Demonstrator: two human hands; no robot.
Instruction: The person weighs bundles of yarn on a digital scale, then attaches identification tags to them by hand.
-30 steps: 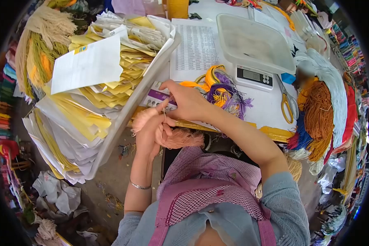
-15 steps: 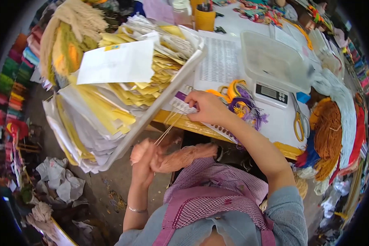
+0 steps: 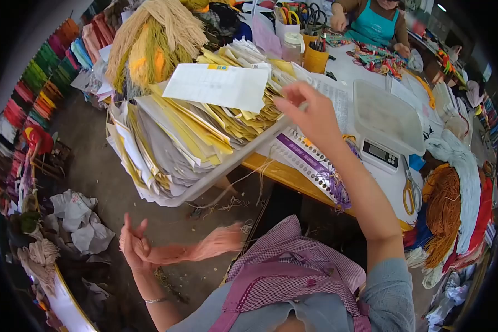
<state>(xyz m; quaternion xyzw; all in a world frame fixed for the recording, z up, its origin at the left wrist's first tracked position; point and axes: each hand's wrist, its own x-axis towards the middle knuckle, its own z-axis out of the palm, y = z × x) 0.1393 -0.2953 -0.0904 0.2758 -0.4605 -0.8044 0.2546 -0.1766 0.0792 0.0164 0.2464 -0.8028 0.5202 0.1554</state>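
My left hand (image 3: 134, 246) holds a hank of salmon-pink thread (image 3: 199, 246) at lower left, away from the table, with one finger pointing up. Raised over the right rim of the plastic tray, my right hand (image 3: 310, 113) has its fingers curled, and whether anything is between them is too small to tell. Below it on the table edge lies a purple and white card with holes (image 3: 304, 156), with purple threads (image 3: 337, 188) at its right end. Pale strands hang from the card's left end. The tray (image 3: 243, 152) is packed with yellow and white envelopes (image 3: 199, 133).
A kitchen scale (image 3: 380, 155) stands beside a clear plastic box (image 3: 390, 119), with scissors (image 3: 409, 193) to the right. Thread hanks (image 3: 442, 199) hang at the right edge. A person in a teal apron (image 3: 373, 25) sits across the table. Crumpled paper (image 3: 80, 221) lies on the floor.
My right hand has left the card and risen. My left hand has moved left and down with the pink hank. The view has shifted, showing more of the card and the person opposite.
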